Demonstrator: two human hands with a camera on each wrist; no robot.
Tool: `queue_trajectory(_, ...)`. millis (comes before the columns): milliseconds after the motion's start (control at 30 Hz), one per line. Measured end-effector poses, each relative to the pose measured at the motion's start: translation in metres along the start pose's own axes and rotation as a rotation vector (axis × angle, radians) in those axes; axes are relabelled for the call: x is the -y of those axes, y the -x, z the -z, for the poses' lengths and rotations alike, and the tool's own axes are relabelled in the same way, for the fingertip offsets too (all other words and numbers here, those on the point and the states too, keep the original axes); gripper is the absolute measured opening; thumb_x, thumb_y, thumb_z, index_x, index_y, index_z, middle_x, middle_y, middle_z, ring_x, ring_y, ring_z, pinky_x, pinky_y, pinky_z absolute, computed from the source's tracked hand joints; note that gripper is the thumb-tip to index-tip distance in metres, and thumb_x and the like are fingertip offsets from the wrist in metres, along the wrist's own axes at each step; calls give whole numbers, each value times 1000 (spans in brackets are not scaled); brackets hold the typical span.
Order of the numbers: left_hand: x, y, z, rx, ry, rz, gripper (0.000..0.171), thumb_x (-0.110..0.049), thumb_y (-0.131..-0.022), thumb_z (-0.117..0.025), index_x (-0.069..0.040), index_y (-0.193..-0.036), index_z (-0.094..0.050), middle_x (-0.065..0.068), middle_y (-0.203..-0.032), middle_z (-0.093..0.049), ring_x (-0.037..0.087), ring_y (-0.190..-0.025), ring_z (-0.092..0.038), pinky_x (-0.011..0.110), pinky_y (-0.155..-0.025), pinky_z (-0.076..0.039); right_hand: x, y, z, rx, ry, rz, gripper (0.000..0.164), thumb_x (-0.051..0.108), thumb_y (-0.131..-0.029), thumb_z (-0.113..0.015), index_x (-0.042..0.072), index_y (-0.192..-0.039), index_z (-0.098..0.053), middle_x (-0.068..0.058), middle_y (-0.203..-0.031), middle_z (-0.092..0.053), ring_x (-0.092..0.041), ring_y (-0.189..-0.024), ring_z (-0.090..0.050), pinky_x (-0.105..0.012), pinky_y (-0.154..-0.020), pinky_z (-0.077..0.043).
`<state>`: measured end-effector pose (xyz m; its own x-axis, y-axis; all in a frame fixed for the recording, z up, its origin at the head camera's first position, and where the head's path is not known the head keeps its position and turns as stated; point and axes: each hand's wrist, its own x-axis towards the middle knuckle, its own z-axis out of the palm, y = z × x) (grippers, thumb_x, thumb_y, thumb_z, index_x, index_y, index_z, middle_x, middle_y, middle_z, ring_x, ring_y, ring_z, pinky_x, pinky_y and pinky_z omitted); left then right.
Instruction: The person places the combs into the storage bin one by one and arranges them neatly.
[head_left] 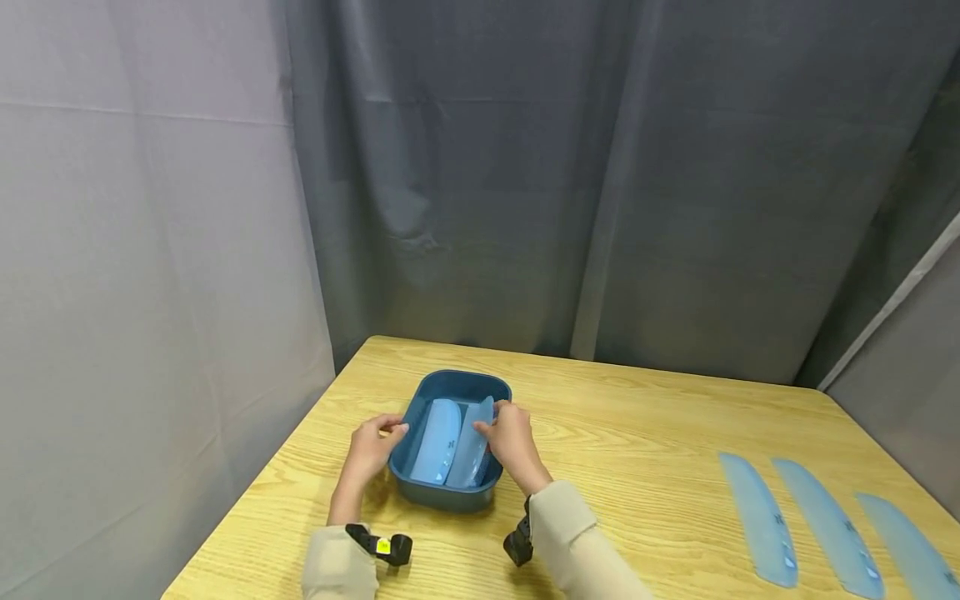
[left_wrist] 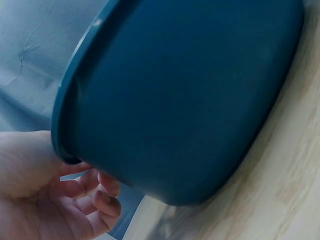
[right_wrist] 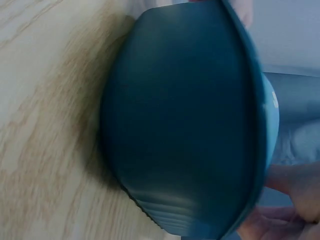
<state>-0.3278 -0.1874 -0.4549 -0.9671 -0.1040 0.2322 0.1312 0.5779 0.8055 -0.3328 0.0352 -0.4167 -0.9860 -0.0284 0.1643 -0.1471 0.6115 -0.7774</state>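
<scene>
A dark blue plastic basin [head_left: 450, 502] with rounded corners stands on the table. Inside it lie two light blue, translucent curved pieces with small dark markings, a left piece [head_left: 437, 442] and a right piece [head_left: 468, 450] side by side. My left hand [head_left: 372, 446] holds the basin's left rim, its fingers curled beneath the lip in the left wrist view. At the right side, my right hand [head_left: 513, 437] pinches the upper part of the right piece, thumb over its face. In the right wrist view the basin wall hides most of that piece.
Three similar curved blue pieces lie in a row at the table's right: one nearest the basin [head_left: 761, 521], one in the middle [head_left: 828, 529] and one at the far right [head_left: 907, 546]. Grey curtains [head_left: 480, 183] hang behind the wooden table [head_left: 637, 433].
</scene>
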Motion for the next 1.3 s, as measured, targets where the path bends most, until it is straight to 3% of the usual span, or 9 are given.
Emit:
queue_trajectory(100,0,1,-1,7,2,4,33,-16,-94,-63,7,-118,-66,20,-102,-68,27,-88,-65,36,-74,-53,1,4,-1,-6,61,41,47,14,-90,-69,-12,-126,-55,-16,-79,-68,-17,-64,-66,-26,-56,-53)
queue_trajectory(233,-1,2,0,13,4,18,33,-16,-95,-62,7,-119,-65,19,-102,-68,25,-87,-64,33,-72,-51,1,12,4,-101,140,125,34,17,-89,-71,-8,-112,-64,-19,-93,-70,-21,-79,-66,-31,-65,-56)
queue_trajectory(333,-1,1,2,15,1,21,34,-16,-95,-61,7,-119,-65,19,-103,-67,26,-88,-64,34,-72,-52,-2,18,14,-149,119,150,30,18,-89,-71,-6,-107,-66,-19,-95,-71,-24,-82,-68,-33,-66,-57)
queue_trajectory(633,-3,-3,0,31,-12,17,34,-17,-95,-62,6,-119,-65,19,-104,-68,26,-89,-64,34,-74,-52,-45,37,67,-171,49,41,34,22,-94,-65,-3,-116,-65,-20,-105,-71,-29,-90,-69,-38,-72,-56)
queue_trajectory(1000,2,-2,6,41,-9,32,36,-19,-96,-61,6,-122,-63,21,-108,-66,28,-93,-64,35,-75,-52,-136,64,156,-154,165,-144,46,28,-99,-57,-9,-127,-56,-32,-121,-62,-45,-105,-63,-46,-77,-55)
queue_trajectory(1300,-1,-2,5,50,-25,27,36,-18,-96,-61,6,-122,-63,21,-107,-67,28,-92,-63,33,-73,-51,-186,84,214,-174,211,-296,60,40,-100,-51,-13,-128,-52,-35,-124,-57,-44,-96,-63,-47,-75,-52)
